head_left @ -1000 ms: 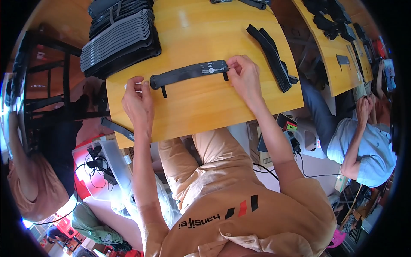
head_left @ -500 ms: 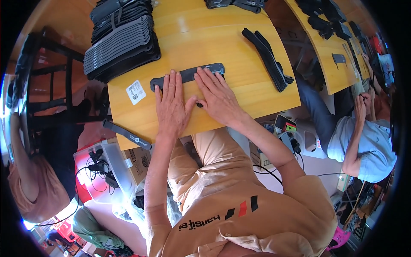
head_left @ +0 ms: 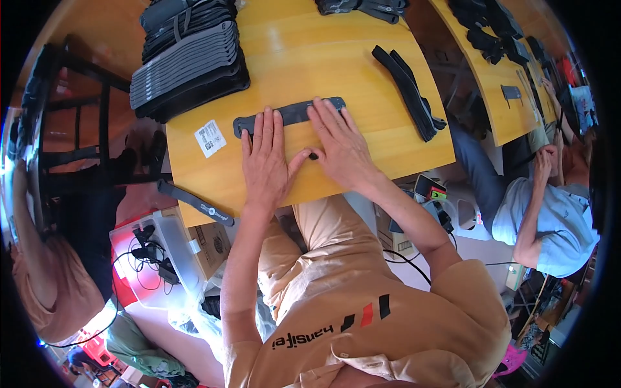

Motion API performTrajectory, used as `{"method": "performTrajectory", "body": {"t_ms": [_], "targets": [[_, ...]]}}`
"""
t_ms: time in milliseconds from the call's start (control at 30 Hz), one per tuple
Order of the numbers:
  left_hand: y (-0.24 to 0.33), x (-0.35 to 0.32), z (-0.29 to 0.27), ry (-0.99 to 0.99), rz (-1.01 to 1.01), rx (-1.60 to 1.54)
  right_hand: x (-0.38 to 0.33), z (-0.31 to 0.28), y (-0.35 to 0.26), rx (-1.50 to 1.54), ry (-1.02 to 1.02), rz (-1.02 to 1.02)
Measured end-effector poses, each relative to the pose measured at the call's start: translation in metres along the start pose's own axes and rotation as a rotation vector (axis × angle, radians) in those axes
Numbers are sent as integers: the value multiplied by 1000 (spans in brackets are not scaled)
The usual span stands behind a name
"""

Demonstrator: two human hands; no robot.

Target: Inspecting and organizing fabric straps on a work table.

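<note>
A dark grey fabric strap (head_left: 295, 114) with rounded ends lies flat across the yellow wooden table. My left hand (head_left: 266, 161) rests palm down on its left part, fingers stretched out and side by side. My right hand (head_left: 341, 143) presses flat near its right end, fingers also extended. Both thumbs point inward, almost meeting below the strap. A small dark spot (head_left: 314, 156) shows by the right thumb; what it is I cannot tell. To the left of my left hand lies a white printed label (head_left: 210, 138).
A tall stack of folded grey straps (head_left: 187, 64) stands at the far left. Long black strips (head_left: 409, 94) lie at right, more straps (head_left: 363, 6) at the far edge. One loose strap (head_left: 195, 202) lies on the near-left edge. A co-worker (head_left: 540, 213) sits at right.
The view has shifted slightly, so the table and its things sit a little further right. Both hands stay flat on the strap, hardly changed.
</note>
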State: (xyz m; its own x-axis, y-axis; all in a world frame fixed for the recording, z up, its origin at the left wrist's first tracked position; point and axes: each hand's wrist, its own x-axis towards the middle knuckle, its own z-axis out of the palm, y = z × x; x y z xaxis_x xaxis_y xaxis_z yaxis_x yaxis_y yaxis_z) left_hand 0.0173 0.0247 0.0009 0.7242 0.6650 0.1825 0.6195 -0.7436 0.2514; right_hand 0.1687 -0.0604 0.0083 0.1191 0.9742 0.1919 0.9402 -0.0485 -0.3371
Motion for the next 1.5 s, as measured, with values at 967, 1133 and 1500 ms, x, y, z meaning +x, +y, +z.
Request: {"method": "performTrajectory", "body": {"t_ms": [967,1133,1500], "targets": [[-7,-149,-53,718,-489,-929,-2,-1,-148,436,-5,-255],[-19,-180,-31,816,-1032,-1504,5,46,-176,338,-38,-325],[-2,-157,-37,344,-886,-2057,-42,6,-133,1082,-400,162]]}}
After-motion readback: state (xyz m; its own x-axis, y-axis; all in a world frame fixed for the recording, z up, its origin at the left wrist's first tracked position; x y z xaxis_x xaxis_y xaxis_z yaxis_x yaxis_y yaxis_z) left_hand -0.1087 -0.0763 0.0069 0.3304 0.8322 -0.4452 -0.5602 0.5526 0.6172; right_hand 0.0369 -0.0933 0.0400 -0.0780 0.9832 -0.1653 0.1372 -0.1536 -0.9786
